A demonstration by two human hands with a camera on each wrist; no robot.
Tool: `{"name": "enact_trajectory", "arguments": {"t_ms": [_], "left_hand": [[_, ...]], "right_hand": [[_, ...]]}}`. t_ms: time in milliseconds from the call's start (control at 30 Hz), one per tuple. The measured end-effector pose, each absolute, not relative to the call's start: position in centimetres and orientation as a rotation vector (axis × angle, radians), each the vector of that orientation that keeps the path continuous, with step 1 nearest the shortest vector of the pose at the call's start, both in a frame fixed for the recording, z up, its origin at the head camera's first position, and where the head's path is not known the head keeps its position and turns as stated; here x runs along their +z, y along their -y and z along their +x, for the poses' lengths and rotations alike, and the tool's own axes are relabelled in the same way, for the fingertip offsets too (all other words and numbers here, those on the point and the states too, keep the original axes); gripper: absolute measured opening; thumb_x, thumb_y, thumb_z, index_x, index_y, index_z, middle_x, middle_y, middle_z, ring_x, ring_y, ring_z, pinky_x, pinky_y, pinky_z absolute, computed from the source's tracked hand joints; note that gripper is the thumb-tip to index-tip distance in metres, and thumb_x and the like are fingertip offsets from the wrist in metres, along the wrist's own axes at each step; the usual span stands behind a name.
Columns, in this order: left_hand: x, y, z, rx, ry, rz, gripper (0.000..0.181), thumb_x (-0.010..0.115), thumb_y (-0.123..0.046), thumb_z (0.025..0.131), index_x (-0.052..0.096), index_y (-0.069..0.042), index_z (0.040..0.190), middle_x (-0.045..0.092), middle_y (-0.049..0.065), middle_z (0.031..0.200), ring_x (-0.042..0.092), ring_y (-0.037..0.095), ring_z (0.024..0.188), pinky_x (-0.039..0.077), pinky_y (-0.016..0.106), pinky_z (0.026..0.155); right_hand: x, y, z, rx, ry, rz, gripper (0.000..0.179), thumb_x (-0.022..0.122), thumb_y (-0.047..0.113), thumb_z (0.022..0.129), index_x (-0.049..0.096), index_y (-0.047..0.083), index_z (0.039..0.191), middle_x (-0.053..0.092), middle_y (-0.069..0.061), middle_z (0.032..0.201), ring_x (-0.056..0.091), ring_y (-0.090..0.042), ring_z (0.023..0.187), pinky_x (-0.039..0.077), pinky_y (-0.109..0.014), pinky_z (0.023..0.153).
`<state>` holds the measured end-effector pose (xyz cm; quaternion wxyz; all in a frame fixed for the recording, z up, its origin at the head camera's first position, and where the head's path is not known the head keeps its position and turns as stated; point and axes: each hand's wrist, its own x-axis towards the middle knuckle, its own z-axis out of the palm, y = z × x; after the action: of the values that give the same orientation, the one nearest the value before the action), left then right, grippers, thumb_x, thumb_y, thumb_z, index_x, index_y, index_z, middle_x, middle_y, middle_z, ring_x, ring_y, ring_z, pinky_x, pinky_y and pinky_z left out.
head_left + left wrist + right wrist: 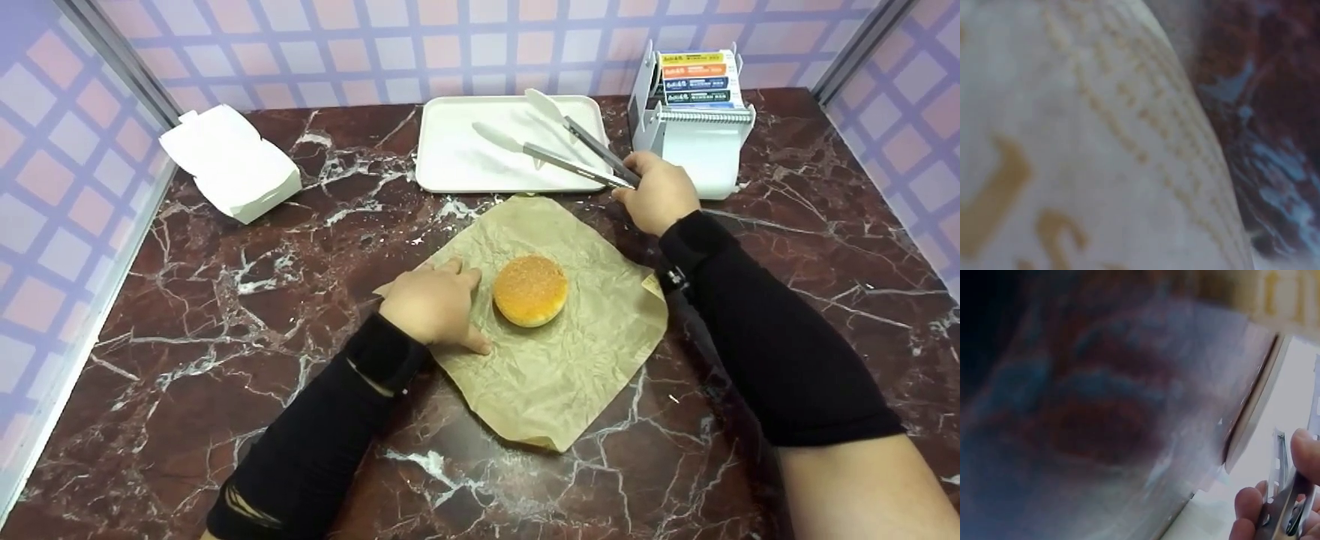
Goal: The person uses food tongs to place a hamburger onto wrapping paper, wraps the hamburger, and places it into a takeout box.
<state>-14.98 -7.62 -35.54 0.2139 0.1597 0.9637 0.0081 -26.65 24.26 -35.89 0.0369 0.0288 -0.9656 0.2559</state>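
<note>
A round golden bun (530, 291) lies on a creased sheet of brown paper (592, 352) in the middle of the counter. My left hand (435, 304) rests on the paper's left side, fingers spread, just left of the bun. In the left wrist view, blurred paper (1100, 197) with brown print fills most of the frame. My right hand (660, 191) grips metal tongs (570, 164) near their hinged end; their pale tips are spread apart over the white tray (450, 142). Fingers and thumb close round the tongs (1283, 512) in the right wrist view.
An opened white carton (232, 165) stands at the back left. Behind my right hand is a white dispenser (705, 161) holding several coloured label strips. Checkered walls (337, 52) border the back and sides of the dark red marbled counter (225, 360).
</note>
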Motion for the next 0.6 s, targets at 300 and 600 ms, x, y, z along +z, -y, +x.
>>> {"name": "enact_trajectory", "arguments": {"t_ms": [300,600], "left_hand": [[-35.66,7.55,-14.94,0.023,-2.678,0.455,0.122,0.083,-0.076,0.069,0.035,-0.019,0.165,0.025,0.012,0.175,0.036,0.044,0.155,0.043,0.072,0.112],[-35.54,7.50,-14.89,0.024,-2.677,0.438,0.121,0.083,-0.077,0.069,0.035,-0.021,0.165,0.026,0.011,0.175,0.035,0.043,0.156,0.044,0.073,0.111]], "right_hand": [[-35.77,-24.42,-27.04,0.757,3.004,0.065,0.043,0.074,0.019,0.098,0.063,0.004,0.136,0.071,-0.026,0.129,0.064,-0.050,0.118,0.047,-0.059,0.104],[-35.68,-24.04,-27.24,0.726,3.050,0.043,0.043,0.070,0.015,0.099,0.058,0.003,0.139,0.070,-0.028,0.128,0.063,-0.052,0.118,0.048,-0.060,0.105]]}}
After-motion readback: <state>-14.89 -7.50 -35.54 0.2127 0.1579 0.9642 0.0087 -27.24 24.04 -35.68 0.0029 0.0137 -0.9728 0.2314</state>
